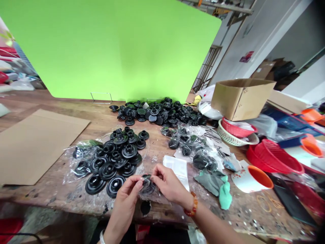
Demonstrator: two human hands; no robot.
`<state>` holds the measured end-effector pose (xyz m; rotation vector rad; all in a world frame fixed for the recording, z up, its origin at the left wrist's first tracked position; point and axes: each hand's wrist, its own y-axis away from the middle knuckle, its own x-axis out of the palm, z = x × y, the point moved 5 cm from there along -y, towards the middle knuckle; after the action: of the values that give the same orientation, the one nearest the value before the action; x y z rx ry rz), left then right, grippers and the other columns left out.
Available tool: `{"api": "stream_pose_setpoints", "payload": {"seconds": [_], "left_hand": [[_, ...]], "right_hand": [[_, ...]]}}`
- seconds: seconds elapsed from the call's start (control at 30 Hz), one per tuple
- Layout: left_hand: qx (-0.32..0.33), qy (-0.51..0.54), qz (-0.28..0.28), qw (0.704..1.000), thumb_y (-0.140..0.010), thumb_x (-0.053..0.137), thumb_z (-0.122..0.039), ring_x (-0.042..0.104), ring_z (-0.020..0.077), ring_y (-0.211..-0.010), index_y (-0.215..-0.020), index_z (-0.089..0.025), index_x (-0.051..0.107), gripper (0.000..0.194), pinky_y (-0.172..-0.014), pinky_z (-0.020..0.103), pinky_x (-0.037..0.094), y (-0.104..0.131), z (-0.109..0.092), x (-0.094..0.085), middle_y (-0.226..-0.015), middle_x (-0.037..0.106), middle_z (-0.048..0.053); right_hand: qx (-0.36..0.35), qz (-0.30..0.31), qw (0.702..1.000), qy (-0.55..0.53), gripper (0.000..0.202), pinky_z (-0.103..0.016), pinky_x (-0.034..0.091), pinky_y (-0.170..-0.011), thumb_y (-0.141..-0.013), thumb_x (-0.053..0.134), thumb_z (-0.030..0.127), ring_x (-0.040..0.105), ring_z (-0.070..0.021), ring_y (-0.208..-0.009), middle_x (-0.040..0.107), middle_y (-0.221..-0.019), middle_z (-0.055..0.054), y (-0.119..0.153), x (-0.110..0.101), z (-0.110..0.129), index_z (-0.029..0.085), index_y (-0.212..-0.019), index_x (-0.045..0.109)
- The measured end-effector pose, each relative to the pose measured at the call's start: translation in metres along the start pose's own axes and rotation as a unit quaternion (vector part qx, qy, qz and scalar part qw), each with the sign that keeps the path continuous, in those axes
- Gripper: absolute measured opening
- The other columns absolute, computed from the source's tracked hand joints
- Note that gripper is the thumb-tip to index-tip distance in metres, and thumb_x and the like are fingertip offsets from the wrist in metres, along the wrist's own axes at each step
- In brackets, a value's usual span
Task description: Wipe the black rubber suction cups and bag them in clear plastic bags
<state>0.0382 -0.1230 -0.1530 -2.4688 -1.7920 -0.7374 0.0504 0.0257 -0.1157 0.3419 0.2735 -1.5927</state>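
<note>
A round black stepped part in a transparent plastic bag (147,189) is between my two hands, near the table's front edge. My left hand (126,200) pinches the bag's left side between thumb and fingers. On the opposite side, my right hand (170,187) has its fingertips closed on the bag's upper right edge. To the left lies a heap of loose black stepped parts (116,159), broad discs with narrow raised centres. A stack of flat transparent bags (176,166) lies just beyond my right hand, which partly covers it.
Bagged black parts (188,142) and a larger black pile (162,113) lie farther back, before a green board (119,51). Cardboard (38,145) covers the left. At right are a grey-green cloth (212,184), an orange-lined tube (250,179), red baskets (274,157) and a carton (241,98).
</note>
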Motion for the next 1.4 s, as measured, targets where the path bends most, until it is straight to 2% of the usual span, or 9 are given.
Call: {"api": "stream_pose_setpoints", "payload": {"seconds": [0.17,0.33,0.47,0.63,0.77,0.97,1.13,1.27,1.4], "left_hand": [[0.078,-0.066,-0.054,0.993,-0.08,0.068,-0.039,0.062,0.0197,-0.09,-0.092,-0.02,0.066,0.022,-0.082,0.026,0.046,0.001,-0.001,-0.008,-0.096,0.07,0.004],[0.082,-0.038,-0.086,0.992,-0.08,0.068,-0.04,0.064,0.0171,-0.078,-0.088,-0.021,0.061,0.021,-0.073,0.025,0.049,-0.001,-0.004,-0.012,-0.084,0.07,0.001],[0.1,-0.023,-0.115,0.988,-0.076,0.073,-0.039,0.064,0.0185,-0.095,-0.093,-0.021,0.065,0.026,-0.078,0.023,0.05,0.0,-0.011,-0.014,-0.108,0.069,0.004],[-0.042,0.063,-0.104,0.992,-0.06,0.083,-0.043,0.06,0.0135,-0.054,-0.088,-0.018,0.066,0.041,-0.051,0.022,0.049,-0.002,-0.003,-0.01,-0.069,0.07,0.0],[-0.093,0.068,-0.058,0.992,-0.051,0.087,-0.038,0.052,0.0104,-0.045,-0.073,-0.017,0.066,0.037,-0.045,0.02,0.043,-0.001,-0.003,-0.004,-0.054,0.063,-0.003],[0.078,-0.107,0.06,0.989,-0.07,0.076,-0.029,0.059,0.016,-0.068,-0.067,-0.019,0.072,0.012,-0.066,0.024,0.047,0.002,-0.034,-0.007,-0.069,0.065,0.002],[0.171,-0.115,-0.001,0.978,-0.077,0.071,-0.028,0.058,0.0158,-0.072,-0.075,-0.024,0.07,0.005,-0.07,0.024,0.045,0.003,-0.059,-0.026,-0.074,0.061,0.0],[0.173,-0.133,-0.062,0.974,-0.08,0.068,-0.032,0.058,0.0166,-0.078,-0.084,-0.024,0.067,0.009,-0.076,0.024,0.045,0.001,-0.062,-0.03,-0.077,0.064,0.0],[0.137,-0.153,-0.054,0.977,-0.081,0.067,-0.035,0.058,0.0177,-0.083,-0.087,-0.024,0.066,0.012,-0.078,0.024,0.044,0.001,-0.046,-0.019,-0.083,0.067,0.001]], "right_hand": [[-0.056,-0.029,0.998,0.026,0.011,-0.024,0.039,-0.067,-0.088,0.05,0.014,0.052,-0.0135,-0.073,0.057,-0.078,0.0,0.009,0.005,0.011,0.019,-0.08,0.056],[-0.085,-0.026,0.995,0.043,0.013,-0.025,0.04,-0.074,-0.089,0.05,0.011,0.052,-0.0144,-0.08,0.055,-0.082,-0.001,0.013,0.012,0.018,0.019,-0.079,0.056],[-0.066,0.001,0.997,-0.043,0.011,-0.024,0.041,-0.069,-0.09,0.051,0.018,0.052,-0.0129,-0.074,0.053,-0.081,0.0,0.011,0.011,0.016,0.018,-0.081,0.055],[-0.031,0.126,0.972,-0.197,0.017,-0.023,0.043,-0.06,-0.09,0.055,0.033,0.052,-0.0107,-0.063,0.052,-0.073,0.002,0.007,0.012,0.013,0.017,-0.082,0.053],[-0.092,0.132,0.978,-0.129,0.013,-0.024,0.043,-0.071,-0.089,0.056,0.027,0.053,-0.012,-0.074,0.057,-0.081,0.0,0.008,0.01,0.02,0.017,-0.081,0.057],[-0.065,0.184,0.955,-0.222,0.019,-0.022,0.042,-0.063,-0.087,0.058,0.034,0.053,-0.0112,-0.071,0.06,-0.086,-0.004,0.014,0.002,0.022,0.016,-0.08,0.055],[-0.071,0.28,0.953,-0.096,0.009,-0.019,0.038,-0.056,-0.08,0.063,0.023,0.047,-0.0082,-0.058,0.055,-0.067,0.004,0.013,0.001,0.015,0.017,-0.087,0.061],[-0.115,0.147,0.981,0.048,0.015,-0.022,0.041,-0.062,-0.084,0.051,0.014,0.054,-0.0102,-0.063,0.06,-0.069,0.001,-0.004,-0.006,0.02,0.017,-0.08,0.065],[-0.045,-0.057,0.996,-0.06,0.015,-0.022,0.044,-0.05,-0.086,0.052,0.028,0.054,-0.0102,-0.051,0.057,-0.061,0.003,-0.035,-0.048,0.017,0.017,-0.083,0.061]]}}
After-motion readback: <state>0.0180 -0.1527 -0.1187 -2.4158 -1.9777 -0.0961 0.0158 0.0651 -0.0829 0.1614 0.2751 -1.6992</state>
